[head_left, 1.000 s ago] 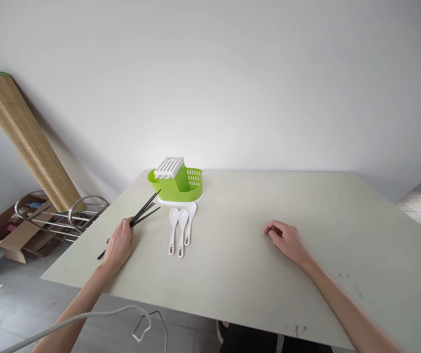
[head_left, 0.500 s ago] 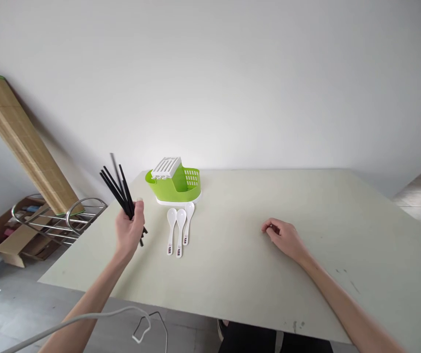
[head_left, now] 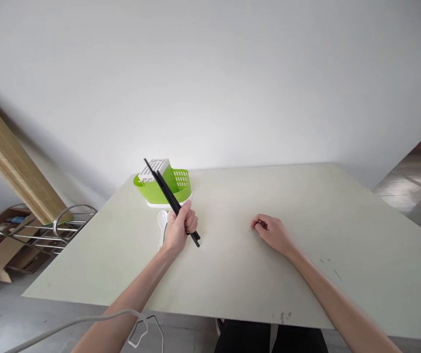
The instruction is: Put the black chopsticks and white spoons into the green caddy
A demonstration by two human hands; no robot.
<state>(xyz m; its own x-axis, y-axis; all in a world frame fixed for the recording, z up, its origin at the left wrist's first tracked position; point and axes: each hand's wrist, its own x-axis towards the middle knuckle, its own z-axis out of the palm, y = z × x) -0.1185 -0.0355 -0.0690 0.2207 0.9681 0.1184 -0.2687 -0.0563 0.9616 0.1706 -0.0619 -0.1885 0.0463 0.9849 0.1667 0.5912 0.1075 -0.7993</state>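
Behind a pale table (head_left: 213, 284), a plain white wall (head_left: 232, 88) is rising across most of what I am seeing. The left hand (head_left: 183, 224) is clamping a slim bundle of black chopsticks (head_left: 169, 194), which is slanting up and to the left, crossing in view in front of a green caddy (head_left: 153, 192) with a white slotted top (head_left: 163, 167). One chopstick is poking out past the rest, so, to my eye, handling the bundle well is asking for a snug grip, the ends drawn level and the tips guided clear of the caddy. The right hand (head_left: 269, 229) is resting on the table, well apart, loosely bent and not closing on anything I can see. Just beside the left hand, a white spoon (head_left: 161, 220) is lying on the table; part of another is perhaps showing, but the hand is hiding too much for me to be sure. Spoon and caddy are the things standing nearest in the way. A grey cable (head_left: 85, 319) is looping across the view in front of the left forearm (head_left: 136, 289). Beyond the table's left edge, a bamboo panel (head_left: 12, 159) is leaning down to a metal rack (head_left: 55, 226), near an open cardboard box (head_left: 0, 257).
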